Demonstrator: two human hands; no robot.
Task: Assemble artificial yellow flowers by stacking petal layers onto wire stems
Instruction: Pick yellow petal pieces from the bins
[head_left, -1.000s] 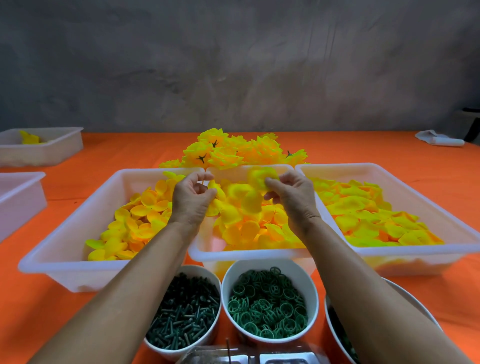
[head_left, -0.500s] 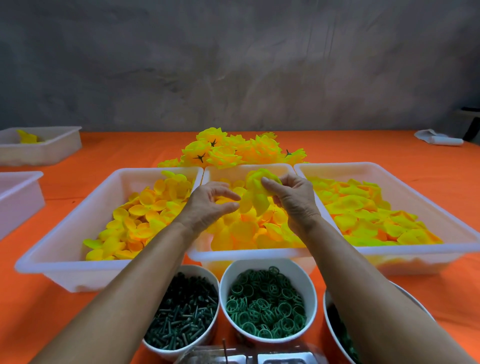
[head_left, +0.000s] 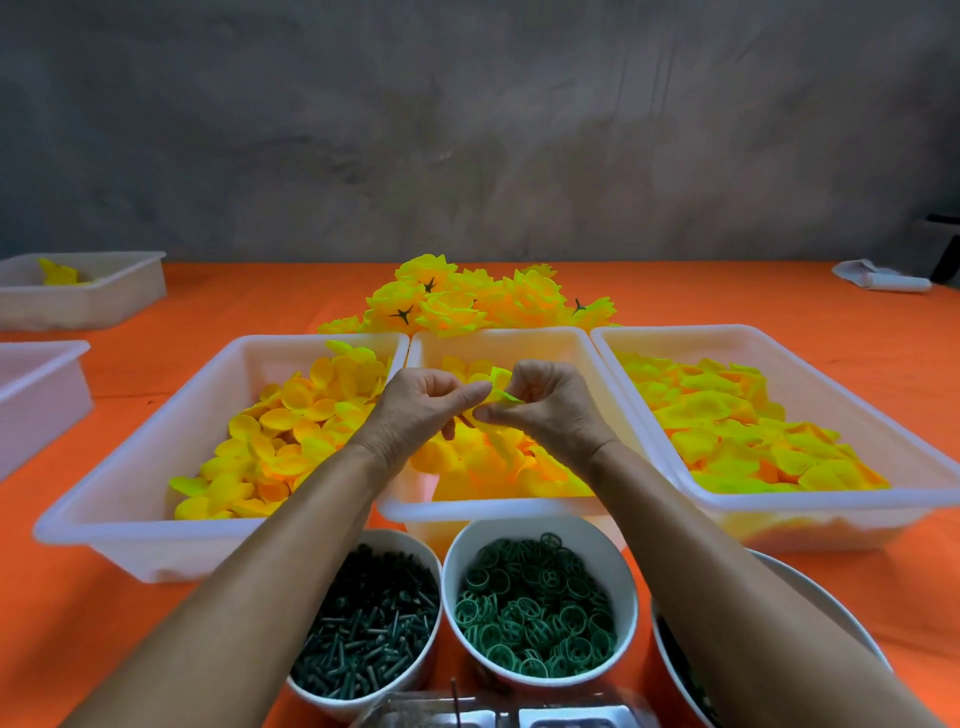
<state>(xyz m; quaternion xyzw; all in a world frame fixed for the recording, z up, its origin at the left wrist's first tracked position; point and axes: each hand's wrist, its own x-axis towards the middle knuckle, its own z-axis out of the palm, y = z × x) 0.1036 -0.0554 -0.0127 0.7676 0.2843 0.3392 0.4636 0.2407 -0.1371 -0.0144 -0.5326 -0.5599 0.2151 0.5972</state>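
Hands meet above the middle tray (head_left: 498, 343), the left hand (head_left: 415, 410) and right hand (head_left: 550, 410) each pinching the same yellow petal layer (head_left: 500, 387) between thumb and fingertips, knuckles nearly touching over the heap of loose petals (head_left: 493, 467) below; whether a wire stem runs through the layer cannot be told. Three white plastic trays stand rim to rim with no gap: the left tray (head_left: 156, 467) at 10 o'clock from the hands holds rounded, cupped petals, the right tray (head_left: 779, 343) at 3 o'clock broader, crinkled ones. Finished flowers (head_left: 467, 301) pile at 12 o'clock just beyond the trays. At 6 o'clock, tight against the middle tray's near wall, sit round white bowls, one of dark green pegs (head_left: 363, 629), one of green rings (head_left: 535, 608). Open orange tablecloth (head_left: 234, 296) lies at 11 o'clock, smooth and flat, before a rough grey wall (head_left: 467, 130)
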